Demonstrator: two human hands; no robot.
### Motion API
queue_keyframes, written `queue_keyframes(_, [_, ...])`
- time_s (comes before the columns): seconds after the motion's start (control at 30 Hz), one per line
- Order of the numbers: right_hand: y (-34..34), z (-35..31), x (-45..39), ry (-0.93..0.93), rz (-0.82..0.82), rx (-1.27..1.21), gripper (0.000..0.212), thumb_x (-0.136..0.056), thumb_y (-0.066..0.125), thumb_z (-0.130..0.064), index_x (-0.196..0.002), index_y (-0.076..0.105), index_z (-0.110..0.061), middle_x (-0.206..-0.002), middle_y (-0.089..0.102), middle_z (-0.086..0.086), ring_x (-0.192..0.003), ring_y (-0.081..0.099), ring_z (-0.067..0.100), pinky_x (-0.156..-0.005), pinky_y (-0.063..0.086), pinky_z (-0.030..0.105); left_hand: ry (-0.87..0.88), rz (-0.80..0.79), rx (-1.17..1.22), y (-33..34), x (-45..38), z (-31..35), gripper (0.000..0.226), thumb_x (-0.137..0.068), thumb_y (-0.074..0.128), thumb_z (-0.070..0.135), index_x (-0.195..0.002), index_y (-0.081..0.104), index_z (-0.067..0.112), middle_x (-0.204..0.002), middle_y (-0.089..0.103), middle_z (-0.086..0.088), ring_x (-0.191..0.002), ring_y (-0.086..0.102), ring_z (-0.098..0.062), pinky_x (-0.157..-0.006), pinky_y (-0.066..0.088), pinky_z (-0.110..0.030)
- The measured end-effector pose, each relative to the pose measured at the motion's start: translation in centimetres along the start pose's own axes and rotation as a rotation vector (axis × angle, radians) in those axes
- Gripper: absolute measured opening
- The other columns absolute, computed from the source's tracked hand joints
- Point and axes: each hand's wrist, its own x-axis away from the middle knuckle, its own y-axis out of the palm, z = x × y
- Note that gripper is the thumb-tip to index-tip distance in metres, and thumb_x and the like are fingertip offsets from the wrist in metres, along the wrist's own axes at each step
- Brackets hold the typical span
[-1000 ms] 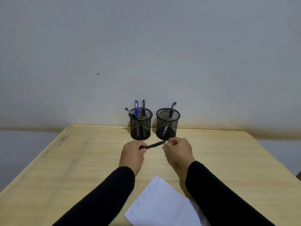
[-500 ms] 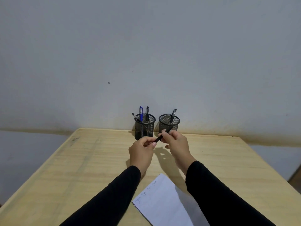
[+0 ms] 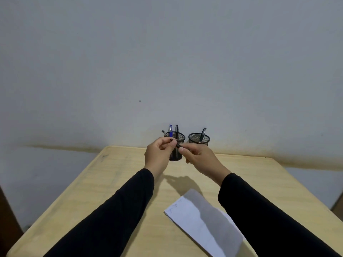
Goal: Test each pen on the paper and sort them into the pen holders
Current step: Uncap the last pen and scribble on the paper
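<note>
Now that both hands have risen off the desk (image 3: 115,184), the left hand (image 3: 159,154) and right hand (image 3: 199,157) pinch a black pen (image 3: 177,145) between fingertips, before the left pen holder (image 3: 176,147); probably uncapping, paper (image 3: 202,219) test pending.

black pen (image 3: 178,145) held aloft before two mesh holders (image 3: 199,139); scribbled paper (image 3: 202,221) lies nearer.
</note>
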Motion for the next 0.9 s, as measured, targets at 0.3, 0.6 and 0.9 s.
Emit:
queue_keyframes(0.3, [-2.5,-1.6,2.1,0.201,-0.164,-0.399,0.023,-0.085,0.067,-0.02,-0.108,0.067,-0.02,-0.09,0.075,0.001,-0.067,0.061,0.012,-0.06,0.038,0.024,-0.42,0.176,0.523,-2.1,1.0,-0.7,0.01,-0.094,0.055,0.013,-0.084,0.057,0.013,-0.082,0.059,0.0,-0.075,0.058,-0.006,-0.061,0.042,-0.016])
queue_keyframes(0.6, [2.1,-1.8,4.0,-0.004,0.193,-0.525,0.018,-0.093,0.055,-0.014,-0.076,0.058,-0.011,-0.064,0.059,0.005,-0.05,0.051,0.009,-0.046,0.037,0.02,-0.513,0.178,0.675,0.3,0.7,-0.1,0.016,-0.096,0.049,0.009,-0.08,0.053,0.01,-0.064,0.062,0.0,-0.057,0.059,-0.003,-0.046,0.04,-0.012])
queue_keyframes(0.9, [-0.7,1.8,5.6,0.11,0.256,-0.586,0.014,-0.093,0.052,-0.011,-0.087,0.061,-0.002,-0.062,0.058,0.005,-0.051,0.049,0.014,-0.044,0.037,0.021,-0.36,0.188,-0.057,-4.0,0.1,-4.5,0.016,-0.092,0.056,0.024,-0.103,0.065,0.018,-0.093,0.066,0.002,-0.089,0.059,-0.015,-0.058,0.043,-0.025])
